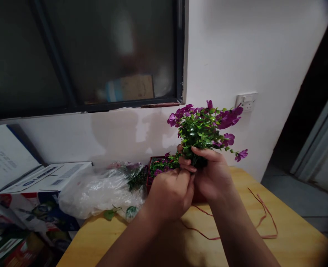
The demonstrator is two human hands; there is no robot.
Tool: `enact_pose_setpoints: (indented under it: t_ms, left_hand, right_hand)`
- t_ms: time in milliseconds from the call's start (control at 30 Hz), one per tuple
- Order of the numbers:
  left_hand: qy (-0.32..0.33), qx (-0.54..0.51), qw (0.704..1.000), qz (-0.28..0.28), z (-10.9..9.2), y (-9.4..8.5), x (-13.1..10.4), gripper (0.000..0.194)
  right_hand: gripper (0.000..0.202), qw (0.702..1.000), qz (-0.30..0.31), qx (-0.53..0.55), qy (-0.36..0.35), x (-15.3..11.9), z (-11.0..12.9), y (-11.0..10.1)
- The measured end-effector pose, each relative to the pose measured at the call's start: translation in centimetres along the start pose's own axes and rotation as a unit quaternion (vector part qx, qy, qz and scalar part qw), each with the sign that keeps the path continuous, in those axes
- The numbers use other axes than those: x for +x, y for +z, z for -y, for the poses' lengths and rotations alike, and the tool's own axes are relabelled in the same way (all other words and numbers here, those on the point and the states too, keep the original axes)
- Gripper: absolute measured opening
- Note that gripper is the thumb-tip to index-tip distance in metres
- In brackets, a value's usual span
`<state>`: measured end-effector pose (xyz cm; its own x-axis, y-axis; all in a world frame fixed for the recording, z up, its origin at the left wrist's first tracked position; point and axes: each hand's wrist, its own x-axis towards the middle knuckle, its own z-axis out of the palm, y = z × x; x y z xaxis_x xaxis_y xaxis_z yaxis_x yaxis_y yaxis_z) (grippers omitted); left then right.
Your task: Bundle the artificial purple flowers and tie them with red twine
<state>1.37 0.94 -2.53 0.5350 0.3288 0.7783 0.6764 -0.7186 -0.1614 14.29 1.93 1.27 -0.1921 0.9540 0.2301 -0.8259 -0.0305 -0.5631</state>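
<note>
A person's two bare hands grasp a bunch of purple flowers (201,131), held upright above a yellow wooden desk (289,244) set against a white wall (222,48). The right hand (215,174) is clamped around the stems just below the green leaves, its thumb across the near side and its fingers wrapped round to the far side. The left hand (169,191) is curled closed at the lower end of the stems, close against the right; its fingertips are largely hidden, so its exact hold there cannot be made out. Behind the hands, and partly covered by them, a red container (148,181) holds more greenery and purple blooms. Beside it, a crumpled clear plastic bag (97,193) lies over the desk's edge, with a few loose green leaves (108,214) near it. A thin reddish strip (274,226) loops across the desk to the right. Printed cartons (55,176) are stacked at left, below a dark-framed window (111,48).
</note>
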Motion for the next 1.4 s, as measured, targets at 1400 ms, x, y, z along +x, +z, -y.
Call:
enact_pose_setpoints:
  t_ms: [1400]
  left_hand:
    - [-0.06,-0.116,0.991,-0.027,0.1,-0.1,0.0,0.024]
  right_hand:
    - [0.053,0.981,0.092,0.17,0.029,1.7,0.0,-1.9]
